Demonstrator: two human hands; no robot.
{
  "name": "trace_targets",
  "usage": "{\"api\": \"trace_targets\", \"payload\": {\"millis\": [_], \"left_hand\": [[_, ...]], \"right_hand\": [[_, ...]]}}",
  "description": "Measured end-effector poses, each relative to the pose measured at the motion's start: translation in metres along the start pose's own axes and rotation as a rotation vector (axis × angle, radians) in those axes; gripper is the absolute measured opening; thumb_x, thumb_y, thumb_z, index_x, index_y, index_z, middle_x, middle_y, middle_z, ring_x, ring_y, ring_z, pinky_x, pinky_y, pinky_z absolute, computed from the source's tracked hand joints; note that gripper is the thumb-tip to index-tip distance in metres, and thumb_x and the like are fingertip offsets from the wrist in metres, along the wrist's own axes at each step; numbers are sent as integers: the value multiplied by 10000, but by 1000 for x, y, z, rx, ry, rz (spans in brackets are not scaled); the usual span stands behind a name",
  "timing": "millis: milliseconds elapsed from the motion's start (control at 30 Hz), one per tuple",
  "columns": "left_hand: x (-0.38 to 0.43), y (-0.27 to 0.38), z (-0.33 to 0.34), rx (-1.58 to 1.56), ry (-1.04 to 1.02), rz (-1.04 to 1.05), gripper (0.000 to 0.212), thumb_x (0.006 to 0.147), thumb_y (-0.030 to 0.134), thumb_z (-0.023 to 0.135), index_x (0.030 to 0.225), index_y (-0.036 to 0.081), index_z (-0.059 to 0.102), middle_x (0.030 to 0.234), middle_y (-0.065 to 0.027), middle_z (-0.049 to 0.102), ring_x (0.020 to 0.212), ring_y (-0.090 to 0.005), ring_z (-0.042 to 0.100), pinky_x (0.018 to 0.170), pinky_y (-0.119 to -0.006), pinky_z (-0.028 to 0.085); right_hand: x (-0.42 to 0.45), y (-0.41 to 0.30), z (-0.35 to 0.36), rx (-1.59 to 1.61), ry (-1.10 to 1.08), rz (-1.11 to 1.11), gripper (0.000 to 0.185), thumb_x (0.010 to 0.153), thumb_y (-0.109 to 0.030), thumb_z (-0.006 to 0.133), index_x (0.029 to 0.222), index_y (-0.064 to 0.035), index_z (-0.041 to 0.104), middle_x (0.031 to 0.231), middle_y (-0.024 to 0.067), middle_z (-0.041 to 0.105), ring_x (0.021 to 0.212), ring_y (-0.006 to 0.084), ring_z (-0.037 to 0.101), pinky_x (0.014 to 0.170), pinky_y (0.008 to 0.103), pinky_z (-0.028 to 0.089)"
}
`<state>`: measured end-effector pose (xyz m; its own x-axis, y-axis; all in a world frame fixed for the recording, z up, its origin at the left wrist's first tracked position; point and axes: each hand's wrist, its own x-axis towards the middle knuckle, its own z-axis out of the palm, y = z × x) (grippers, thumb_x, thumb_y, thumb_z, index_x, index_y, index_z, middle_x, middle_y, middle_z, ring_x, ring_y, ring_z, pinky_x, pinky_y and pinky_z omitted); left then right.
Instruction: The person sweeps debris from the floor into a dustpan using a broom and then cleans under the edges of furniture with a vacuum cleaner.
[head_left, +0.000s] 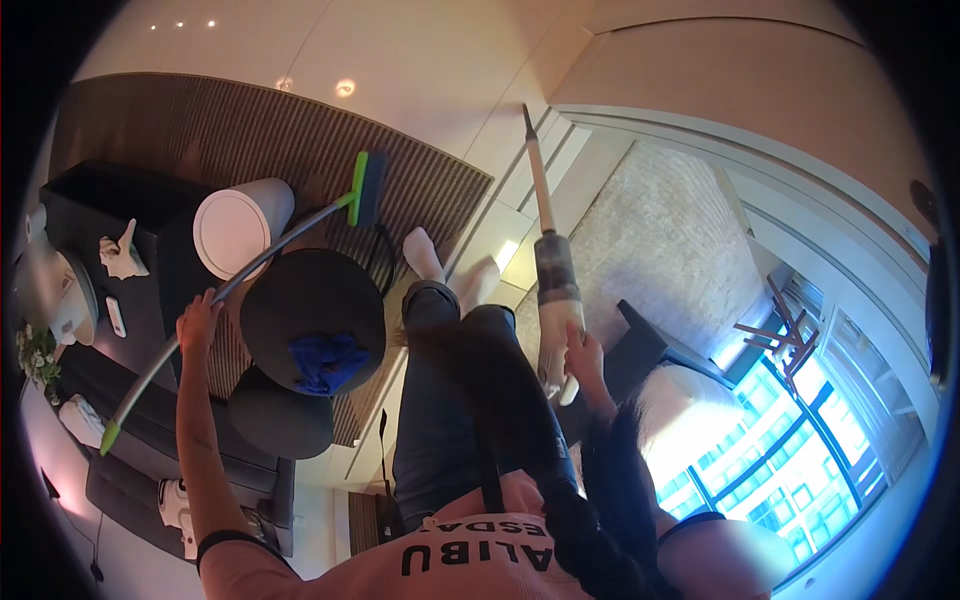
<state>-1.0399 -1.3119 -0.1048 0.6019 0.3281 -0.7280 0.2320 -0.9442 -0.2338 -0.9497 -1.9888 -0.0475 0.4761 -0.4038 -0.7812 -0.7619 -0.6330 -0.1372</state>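
My left hand (198, 321) grips the grey pole of a long-handled brush (271, 249), held out at the left. Its green-edged head (367, 189) points away from me, over the ribbed rug. On the right, my right hand (583, 358) is closed around the handle of a handheld vacuum cleaner (559, 300). The narrow nozzle (529, 124) of the vacuum points ahead along the pale floor. Between my left arm and my legs stands a round black table (307, 300) with a crumpled blue cloth (328, 363) on it.
A white cylindrical bin (244, 221) stands by the black table, on the ribbed rug (315, 127). A lower round table (281, 412) adjoins it. At the left are a dark cabinet with a hand-shaped ornament (122, 251) and a dark sofa (187, 442). A pale rug (660, 232) lies at the right.
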Motion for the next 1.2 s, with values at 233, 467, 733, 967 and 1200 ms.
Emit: {"api": "trace_targets", "payload": {"millis": [233, 467, 733, 967, 1200], "left_hand": [[-60, 15, -29, 49, 72, -72, 342, 869, 376, 460, 1118, 145, 497, 919, -87, 585, 868, -272, 587, 712, -381, 486], [-65, 44, -46, 27, 145, -66, 310, 854, 341, 497, 1088, 138, 509, 895, -89, 591, 844, -271, 588, 702, -384, 482], [-85, 54, -98, -9, 161, -96, 313, 869, 368, 471, 1095, 160, 529, 897, -72, 599, 852, -262, 587, 708, -379, 482], [-122, 61, -131, -111, 198, -220, 287, 855, 373, 501, 1072, 191, 549, 890, -53, 613, 863, -251, 597, 719, -365, 484], [-122, 82, -162, -332, 250, -165, 300, 841, 387, 527, 1071, 200, 577, 916, -35, 626, 863, -256, 600, 731, -350, 480]], "right_hand": [[-15, -27, -4, 35, -66, -22, 523, 812, -504, 538, 795, 18, 565, 529, 98, 513, 426, 181, 519, 402, 307, 403], [12, 1, -27, -422, -57, -364, 555, 786, -502, 546, 907, 38, 577, 761, 289, 594, 704, 422, 599, 609, 476, 462], [60, -16, -69, -406, -174, -328, 550, 791, -504, 523, 885, 36, 574, 809, 309, 578, 803, 468, 557, 680, 504, 433], [69, -64, -50, -371, -175, -366, 560, 779, -498, 539, 924, 42, 582, 857, 291, 587, 849, 452, 562, 722, 477, 435], [73, -46, -48, -87, -133, -230, 511, 794, -464, 553, 826, 43, 604, 783, 240, 611, 760, 348, 607, 663, 425, 457]]}}
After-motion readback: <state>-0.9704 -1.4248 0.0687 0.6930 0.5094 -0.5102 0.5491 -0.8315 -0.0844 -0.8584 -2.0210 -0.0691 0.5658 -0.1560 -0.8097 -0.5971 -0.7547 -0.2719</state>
